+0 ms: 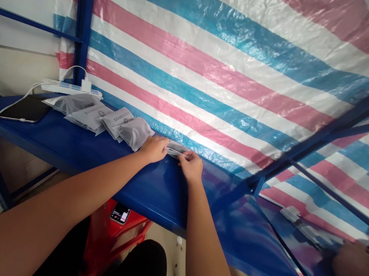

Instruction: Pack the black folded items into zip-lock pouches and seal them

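Both hands are at a flat, frosted grey plastic bag near the back edge of the blue shelf. My left hand is closed on the bag's left end, its fingertips partly hidden. At the other end, my right hand pinches the edge between thumb and fingers. Just left of my left hand lies a plump frosted packet. Further along, several similar packets overlap in a row, among them one with dark printed lettering; their contents cannot be made out.
A white power strip with a plugged-in cable and a black tablet occupy the left end. Striped plastic sheeting hangs behind. A phone rests on a red stool below. Another person's hand shows at far right.
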`<state>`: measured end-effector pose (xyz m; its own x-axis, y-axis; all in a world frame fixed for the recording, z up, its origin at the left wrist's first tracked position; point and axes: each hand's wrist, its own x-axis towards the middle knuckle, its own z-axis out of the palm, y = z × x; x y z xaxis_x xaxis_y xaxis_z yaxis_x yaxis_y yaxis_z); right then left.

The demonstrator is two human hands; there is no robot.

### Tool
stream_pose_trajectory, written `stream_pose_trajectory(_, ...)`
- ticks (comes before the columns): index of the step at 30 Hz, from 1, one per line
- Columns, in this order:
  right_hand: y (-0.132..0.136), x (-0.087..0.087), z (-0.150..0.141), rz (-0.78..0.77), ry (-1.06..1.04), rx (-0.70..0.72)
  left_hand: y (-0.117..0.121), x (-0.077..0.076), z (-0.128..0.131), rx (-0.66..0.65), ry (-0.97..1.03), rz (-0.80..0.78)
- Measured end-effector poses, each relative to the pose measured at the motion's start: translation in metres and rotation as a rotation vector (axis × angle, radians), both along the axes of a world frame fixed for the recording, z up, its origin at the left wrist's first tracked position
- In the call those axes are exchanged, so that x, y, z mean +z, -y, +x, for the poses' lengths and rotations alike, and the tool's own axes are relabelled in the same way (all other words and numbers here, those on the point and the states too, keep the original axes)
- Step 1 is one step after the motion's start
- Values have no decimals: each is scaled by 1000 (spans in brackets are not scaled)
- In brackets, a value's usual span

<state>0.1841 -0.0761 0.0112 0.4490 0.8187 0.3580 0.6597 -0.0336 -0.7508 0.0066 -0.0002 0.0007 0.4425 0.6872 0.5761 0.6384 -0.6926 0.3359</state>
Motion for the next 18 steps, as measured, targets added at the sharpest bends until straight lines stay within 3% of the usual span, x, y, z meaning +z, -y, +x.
stream_pose_trajectory(6,-4,-4,3,-20,59,-29,-1,1,0,74,-44,0)
stream_pose_trajectory(18,1,2,-4,-93,233,-269,7,2,8,-1,6,51)
